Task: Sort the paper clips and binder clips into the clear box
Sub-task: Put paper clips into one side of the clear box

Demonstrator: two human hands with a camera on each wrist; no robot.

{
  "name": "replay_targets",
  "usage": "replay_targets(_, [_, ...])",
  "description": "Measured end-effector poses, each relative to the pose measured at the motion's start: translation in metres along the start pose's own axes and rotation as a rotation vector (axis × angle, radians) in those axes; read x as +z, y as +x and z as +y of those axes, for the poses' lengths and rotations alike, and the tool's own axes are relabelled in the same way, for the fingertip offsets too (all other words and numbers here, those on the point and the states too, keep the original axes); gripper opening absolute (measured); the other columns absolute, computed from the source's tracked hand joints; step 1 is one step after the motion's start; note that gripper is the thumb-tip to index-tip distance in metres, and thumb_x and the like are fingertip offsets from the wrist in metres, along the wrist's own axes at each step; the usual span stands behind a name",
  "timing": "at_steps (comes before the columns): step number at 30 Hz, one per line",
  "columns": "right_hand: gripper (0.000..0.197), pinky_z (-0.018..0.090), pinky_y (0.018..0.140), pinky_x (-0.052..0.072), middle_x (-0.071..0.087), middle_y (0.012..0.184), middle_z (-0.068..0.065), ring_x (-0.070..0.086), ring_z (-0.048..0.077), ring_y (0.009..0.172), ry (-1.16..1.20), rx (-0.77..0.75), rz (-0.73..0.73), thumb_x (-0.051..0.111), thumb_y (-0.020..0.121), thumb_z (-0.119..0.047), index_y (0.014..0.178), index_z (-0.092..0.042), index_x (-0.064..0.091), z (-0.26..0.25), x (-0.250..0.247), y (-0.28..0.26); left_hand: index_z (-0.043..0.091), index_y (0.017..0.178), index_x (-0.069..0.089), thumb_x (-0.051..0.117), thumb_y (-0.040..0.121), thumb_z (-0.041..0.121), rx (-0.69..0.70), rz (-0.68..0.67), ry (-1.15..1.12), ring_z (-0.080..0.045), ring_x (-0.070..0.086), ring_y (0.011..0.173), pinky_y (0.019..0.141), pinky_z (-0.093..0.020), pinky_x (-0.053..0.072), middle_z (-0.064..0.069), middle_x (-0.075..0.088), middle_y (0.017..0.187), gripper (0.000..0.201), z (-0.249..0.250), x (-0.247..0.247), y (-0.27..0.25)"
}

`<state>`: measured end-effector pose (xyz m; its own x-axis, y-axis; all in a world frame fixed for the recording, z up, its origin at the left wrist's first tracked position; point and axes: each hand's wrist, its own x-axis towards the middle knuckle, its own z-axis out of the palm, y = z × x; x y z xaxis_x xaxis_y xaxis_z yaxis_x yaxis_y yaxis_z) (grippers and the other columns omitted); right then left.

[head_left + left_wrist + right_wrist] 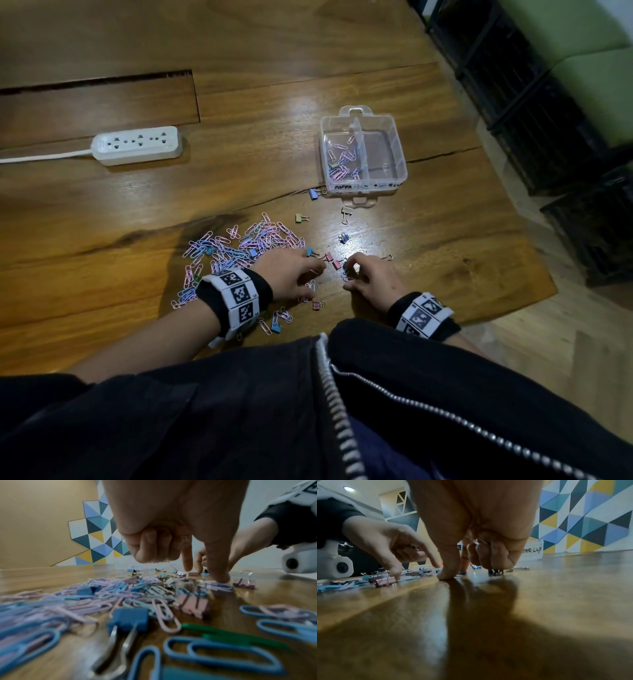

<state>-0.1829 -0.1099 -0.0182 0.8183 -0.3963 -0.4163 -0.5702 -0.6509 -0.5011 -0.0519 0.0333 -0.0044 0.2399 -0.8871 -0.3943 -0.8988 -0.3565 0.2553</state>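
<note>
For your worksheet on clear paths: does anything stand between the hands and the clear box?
Only low things: loose binder clips lie on the table between the left hand, the right hand and the clear box. Nothing tall blocks a lifted carry, and the box is open.

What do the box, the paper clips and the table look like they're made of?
Box: clear hard plastic, see-through walls. Paper clips: probably wire with a matte pastel coating, pink and blue. Table: wood, glossy varnish, with grain, cracks and bright reflections showing.
</note>
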Motion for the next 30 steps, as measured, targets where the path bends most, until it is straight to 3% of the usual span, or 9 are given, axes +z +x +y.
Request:
replay_targets(3, [0.012, 0.029, 0.083, 0.04, 0.057, 0.102, 0.002, 0.05, 0.018, 0.094, -0.028, -0.001, -0.021, 0.058, 0.085, -0.025, 0.095, -0.017, 0.057, -0.002, -0.001, 0.001, 0.029, 0.13, 0.047, 0.049, 0.086, 0.053, 0.014, -0.008, 0.021, -0.016, 0.054, 0.105, 0.079, -0.025, 0.046, 0.0, 0.054, 0.116, 0.051, 0.0, 0.003, -0.002])
replay_targets(9, [0.018, 0.027, 0.08, 0.038, 0.04, 0.093, 0.0, 0.042, 0.014, 0.085, -0.123, -0.029, -0.044, 0.045, 0.092, -0.024, 0.095, -0.008, 0.053, -0.008, 0.0, -0.002, 0.016, 0.116, 0.054, 0.038, 0.095, 0.04, -0.024, 0.062, -0.002, -0.015, 0.056, 0.101, 0.079, -0.024, 0.047, 0.0, 0.056, 0.113, 0.035, -0.001, 0.012, -0.005])
replay_targets(12, [0.012, 0.027, 0.078, 0.039, 0.043, 0.094, 0.003, 0.04, 0.014, 0.084, -0.139, -0.043, -0.039, 0.043, 0.093, -0.019, 0.091, -0.01, 0.05, -0.012, 0.003, 0.0, 0.014, 0.116, 0.052, 0.032, 0.097, 0.04, -0.024, 0.085, -0.011, -0.015, 0.056, 0.101, 0.079, -0.024, 0.047, -0.002, 0.056, 0.114, 0.039, 0.0, 0.013, -0.004])
replay_targets(15, [0.006, 0.018, 0.065, 0.035, 0.058, 0.096, 0.007, 0.047, 0.012, 0.079, 0.14, 0.017, -0.002, 0.049, 0.09, -0.009, 0.087, -0.014, 0.05, -0.015, 0.003, 0.001, 0.018, 0.123, 0.047, 0.046, 0.088, 0.051, 0.005, 0.029, -0.027, -0.016, 0.053, 0.102, 0.077, -0.024, 0.044, -0.001, 0.054, 0.115, 0.048, -0.004, 0.009, -0.007])
replay_targets(18, [0.017, 0.008, 0.051, 0.038, 0.058, 0.084, 0.001, 0.051, -0.001, 0.062, 0.588, 0.125, -0.091, 0.045, 0.09, 0.001, 0.101, -0.006, 0.057, -0.022, -0.002, -0.002, 0.027, 0.137, 0.035, 0.059, 0.079, 0.052, 0.035, -0.058, 0.033, -0.017, 0.05, 0.108, 0.083, -0.026, 0.044, -0.001, 0.051, 0.118, 0.068, -0.009, 0.006, -0.011])
replay_targets(20, [0.023, 0.013, 0.046, 0.035, 0.052, 0.069, 0.001, 0.046, 0.004, 0.05, 0.81, 0.217, -0.217, 0.038, 0.092, 0.003, 0.093, -0.005, 0.059, -0.024, -0.005, -0.001, 0.029, 0.135, 0.041, 0.058, 0.081, 0.049, 0.037, -0.05, 0.032, -0.016, 0.049, 0.109, 0.081, -0.024, 0.042, -0.001, 0.051, 0.117, 0.06, -0.011, 0.005, -0.011])
replay_targets(23, [0.03, 0.015, 0.041, 0.035, 0.049, 0.062, 0.004, 0.045, 0.007, 0.043, 1.058, 0.302, -0.328, 0.03, 0.093, 0.0, 0.079, -0.007, 0.055, -0.023, -0.007, 0.004, 0.024, 0.118, 0.058, 0.053, 0.087, 0.041, 0.084, 0.006, 0.014, -0.014, 0.052, 0.107, 0.08, -0.02, 0.042, 0.0, 0.054, 0.114, 0.036, -0.011, 0.006, -0.011])
replay_targets(27, [0.027, 0.015, 0.042, 0.039, 0.053, 0.068, 0.006, 0.049, 0.009, 0.047, 1.17, 0.327, -0.388, 0.032, 0.093, -0.006, 0.076, -0.007, 0.052, -0.028, -0.01, 0.005, 0.015, 0.112, 0.058, 0.051, 0.091, 0.033, 0.119, -0.006, 0.055, -0.014, 0.055, 0.102, 0.081, -0.022, 0.048, -0.001, 0.057, 0.111, 0.028, -0.007, 0.007, -0.007])
replay_targets(30, [0.022, 0.017, 0.046, 0.034, 0.047, 0.063, 0.0, 0.042, 0.009, 0.051, 0.987, 0.299, -0.377, 0.04, 0.091, -0.009, 0.073, -0.012, 0.052, -0.035, -0.006, 0.006, 0.01, 0.12, 0.05, 0.05, 0.092, 0.034, 0.072, -0.103, 0.157, -0.019, 0.052, 0.107, 0.084, -0.029, 0.048, -0.005, 0.052, 0.118, 0.037, -0.006, 0.006, -0.006])
